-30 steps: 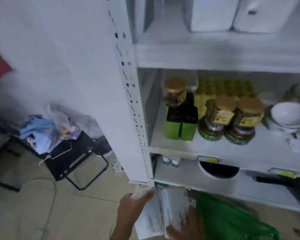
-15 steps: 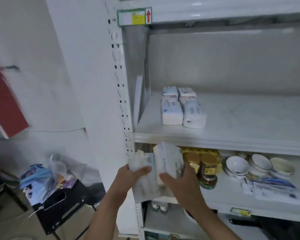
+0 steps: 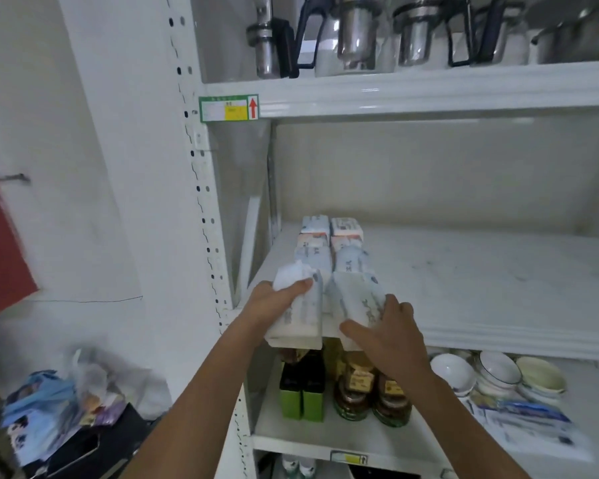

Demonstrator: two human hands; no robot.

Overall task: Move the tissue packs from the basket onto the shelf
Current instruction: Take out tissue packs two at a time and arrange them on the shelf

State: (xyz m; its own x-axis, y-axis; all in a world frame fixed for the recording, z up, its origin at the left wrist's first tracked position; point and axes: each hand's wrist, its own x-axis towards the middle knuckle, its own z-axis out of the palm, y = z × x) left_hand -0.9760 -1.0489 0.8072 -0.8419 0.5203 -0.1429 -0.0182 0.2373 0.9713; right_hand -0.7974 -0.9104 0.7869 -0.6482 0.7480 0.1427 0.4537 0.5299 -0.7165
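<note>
Placing step: two tissue packs (image 3: 300, 314) were gripped, one per hand, left hand (image 3: 274, 302) & right hand (image 3: 384, 330), fingers curled round each, at shelf (image 3: 481, 288) front edge; next they'd need pushing in behind the row, then release

Glossy plastic-wrapped tissue packs (image 3: 300, 311) on a smooth, painted-metal shelf (image 3: 481, 281).

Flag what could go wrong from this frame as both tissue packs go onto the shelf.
1. Both held tissue packs, left and right, overhang the shelf's front edge; released early, they could tip off.
2. A dropped pack would likely hit the jars below.
3. Pushing in could shove the packs already on the shelf out of line.
</note>
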